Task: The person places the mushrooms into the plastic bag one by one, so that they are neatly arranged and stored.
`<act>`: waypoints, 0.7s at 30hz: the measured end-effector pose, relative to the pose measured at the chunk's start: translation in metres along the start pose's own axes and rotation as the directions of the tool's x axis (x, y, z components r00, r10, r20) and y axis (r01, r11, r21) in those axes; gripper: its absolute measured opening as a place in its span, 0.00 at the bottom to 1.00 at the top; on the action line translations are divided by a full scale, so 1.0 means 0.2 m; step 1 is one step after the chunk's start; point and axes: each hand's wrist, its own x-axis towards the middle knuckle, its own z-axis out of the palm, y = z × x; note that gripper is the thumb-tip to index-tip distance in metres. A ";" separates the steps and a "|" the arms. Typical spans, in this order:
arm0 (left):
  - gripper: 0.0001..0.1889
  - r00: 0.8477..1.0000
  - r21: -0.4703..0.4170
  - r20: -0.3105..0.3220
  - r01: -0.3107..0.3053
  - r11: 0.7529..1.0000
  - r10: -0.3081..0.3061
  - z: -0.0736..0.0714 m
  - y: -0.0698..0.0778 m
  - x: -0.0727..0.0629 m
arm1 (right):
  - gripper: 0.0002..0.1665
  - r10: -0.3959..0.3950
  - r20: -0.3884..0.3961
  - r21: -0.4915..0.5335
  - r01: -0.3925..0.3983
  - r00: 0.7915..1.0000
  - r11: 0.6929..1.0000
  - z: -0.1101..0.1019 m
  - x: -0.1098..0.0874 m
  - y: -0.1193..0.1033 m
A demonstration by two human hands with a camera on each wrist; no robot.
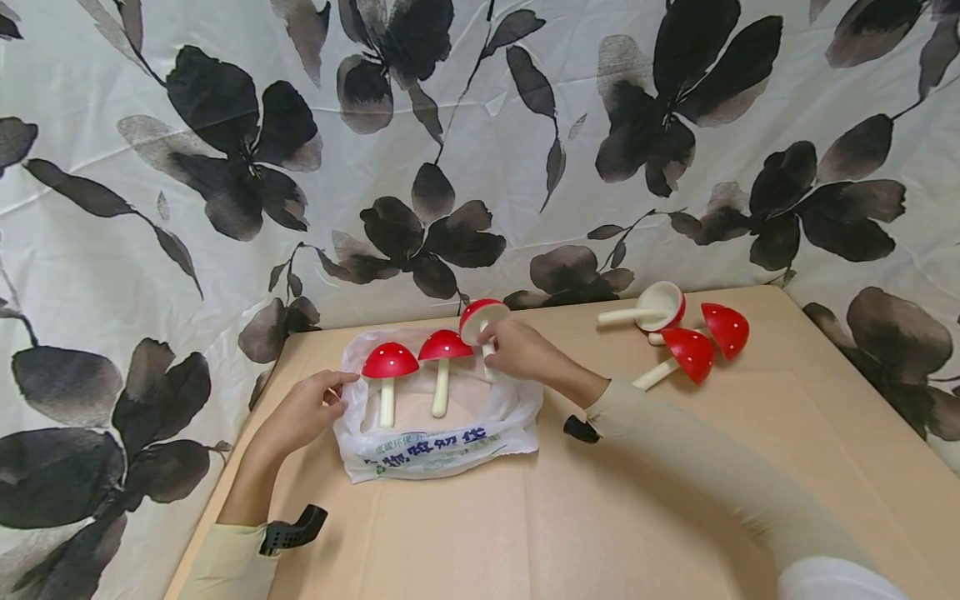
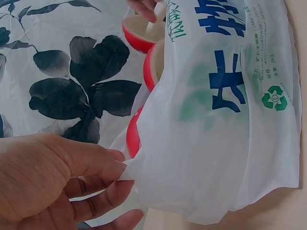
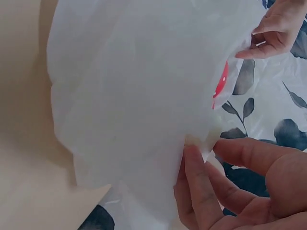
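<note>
My left hand (image 1: 307,408) pinches the left edge of a white plastic bag (image 1: 442,454) between thumb and finger. The bag has blue and green printing and lies with its opening toward the back. Two red-capped toy mushrooms with white dots, the left one (image 1: 390,361) and the middle one (image 1: 446,345), lie side by side at the bag, stems toward me. At the bag's right back, my right hand (image 1: 517,348) holds a third toy mushroom (image 1: 480,317) by its pale stem, the cap's whitish underside facing me. In the right wrist view, the right fingertips (image 3: 194,143) are right at the bag's edge.
Several more toy mushrooms lie loosely grouped at the table's back right, among them one (image 1: 662,305) showing its hollow white underside and another (image 1: 690,354) with its red cap up. Floral cloth (image 1: 420,167) hangs behind the brown table (image 1: 450,542).
</note>
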 end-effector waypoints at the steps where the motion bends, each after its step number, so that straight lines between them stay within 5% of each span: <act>1: 0.20 1.000 -0.004 -0.001 -0.002 1.000 0.002 0.00 0.00 0.00 | 0.21 -0.001 -0.002 0.004 0.001 1.000 1.000 0.01 0.00 0.00; 15: 0.19 1.000 -0.007 -0.015 -0.028 1.000 0.028 0.01 0.00 0.01 | 0.20 -0.090 -0.018 0.028 0.091 0.996 0.995 0.09 0.02 -0.01; 21: 0.19 0.999 -0.002 -0.012 -0.040 0.999 0.040 0.02 0.00 0.01 | 0.19 -0.069 0.003 -0.027 0.069 0.998 0.997 0.10 0.01 0.02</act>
